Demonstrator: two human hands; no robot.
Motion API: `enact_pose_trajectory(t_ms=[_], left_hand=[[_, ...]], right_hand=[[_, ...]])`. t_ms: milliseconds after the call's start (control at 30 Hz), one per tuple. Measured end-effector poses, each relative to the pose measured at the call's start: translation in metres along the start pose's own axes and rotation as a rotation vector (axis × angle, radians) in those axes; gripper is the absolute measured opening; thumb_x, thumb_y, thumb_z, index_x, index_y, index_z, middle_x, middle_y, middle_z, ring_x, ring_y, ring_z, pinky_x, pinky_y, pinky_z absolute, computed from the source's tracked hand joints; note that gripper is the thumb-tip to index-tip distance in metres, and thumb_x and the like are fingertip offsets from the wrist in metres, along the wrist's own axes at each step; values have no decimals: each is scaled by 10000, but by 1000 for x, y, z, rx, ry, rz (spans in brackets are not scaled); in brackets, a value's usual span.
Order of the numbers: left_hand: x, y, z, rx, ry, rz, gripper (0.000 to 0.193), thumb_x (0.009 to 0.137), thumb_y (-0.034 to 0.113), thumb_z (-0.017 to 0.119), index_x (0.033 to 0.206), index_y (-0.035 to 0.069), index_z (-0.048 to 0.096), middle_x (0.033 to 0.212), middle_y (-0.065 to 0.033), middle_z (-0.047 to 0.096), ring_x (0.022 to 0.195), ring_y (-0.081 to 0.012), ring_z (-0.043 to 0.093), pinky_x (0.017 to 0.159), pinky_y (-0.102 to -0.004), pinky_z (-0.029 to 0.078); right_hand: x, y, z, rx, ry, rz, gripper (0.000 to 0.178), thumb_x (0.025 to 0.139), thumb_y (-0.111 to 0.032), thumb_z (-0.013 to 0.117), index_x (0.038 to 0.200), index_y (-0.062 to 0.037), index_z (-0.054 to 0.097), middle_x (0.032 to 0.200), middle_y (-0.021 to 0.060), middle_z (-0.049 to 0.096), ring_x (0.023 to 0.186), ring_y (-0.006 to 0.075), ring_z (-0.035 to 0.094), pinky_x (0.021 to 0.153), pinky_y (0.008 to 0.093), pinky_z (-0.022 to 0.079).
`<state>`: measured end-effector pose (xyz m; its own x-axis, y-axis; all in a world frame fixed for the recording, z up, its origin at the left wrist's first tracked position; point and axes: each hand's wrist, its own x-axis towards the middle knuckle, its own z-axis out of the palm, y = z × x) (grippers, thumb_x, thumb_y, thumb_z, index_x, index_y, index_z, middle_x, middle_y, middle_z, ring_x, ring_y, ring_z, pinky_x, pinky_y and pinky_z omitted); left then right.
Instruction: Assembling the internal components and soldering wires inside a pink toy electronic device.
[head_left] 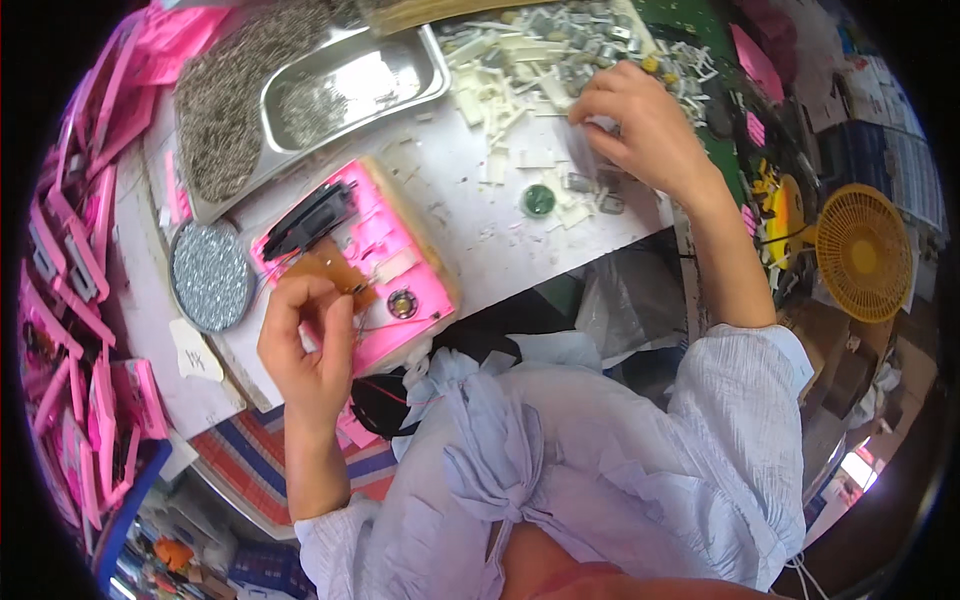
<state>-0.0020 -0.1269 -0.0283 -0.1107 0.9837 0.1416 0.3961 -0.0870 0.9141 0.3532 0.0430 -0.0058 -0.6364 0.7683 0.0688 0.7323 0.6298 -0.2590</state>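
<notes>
A white tabletop (470,245) carries a spread heap of pale plastic pieces (490,110) and, left of it, an open pink plastic shell (427,285). The right hand (645,130) is at the heap, fingers curled toward the thumb; whether it grips anything, I cannot tell. The left hand (298,355), similarly curled, its grip equally unclear, is beside a flat brown board (338,267) in the shell.

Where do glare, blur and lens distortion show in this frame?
Head view: glare whitens the floor of the rectangular silver metal tray; head view: a faint smear blurs the patch just beneath the bare right hand; head view: the corners go black around the curved fisheye rim.
</notes>
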Motion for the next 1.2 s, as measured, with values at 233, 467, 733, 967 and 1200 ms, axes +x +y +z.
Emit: enact_pose_trajectory(t_ms=[233,467,733,967,1200], left_hand=[[25,40,11,151,-263,201,137,838,-67,701,922,2,616,796,-63,612,625,-114,531,539,-242,408],[64,61,55,156,-366,414,218,815,29,764,1001,20,650,886,-113,647,694,-266,620,602,-354,496],[111,60,96,58,-576,347,200,915,79,720,1078,-2,637,807,-68,643,630,-129,596,557,-292,493],[117,63,113,-669,-580,-368,175,984,141,671,1016,-28,644,836,-20,671,710,-62,623,617,-214,493],[196,52,139,15,-516,63,207,953,208,686,970,5,726,832,-24,698,752,-97,617,690,-260,486]], right_hand=[[-35,-12,4,-73,-190,43,200,739,-220,732,866,-66,722,878,75,635,927,296,582,808,404,479],[-24,-18,1,310,-48,66,230,773,-196,694,937,-35,689,858,123,644,852,313,623,744,405,500],[-18,-52,-11,730,31,105,225,830,-170,696,991,-18,656,746,128,677,671,235,687,636,337,537],[-26,-66,22,1399,352,321,428,900,10,707,1295,-13,544,1039,61,706,939,119,680,846,272,541],[-31,-48,28,1501,558,341,482,924,65,631,1367,-8,452,1129,72,643,1045,117,623,910,274,516]])
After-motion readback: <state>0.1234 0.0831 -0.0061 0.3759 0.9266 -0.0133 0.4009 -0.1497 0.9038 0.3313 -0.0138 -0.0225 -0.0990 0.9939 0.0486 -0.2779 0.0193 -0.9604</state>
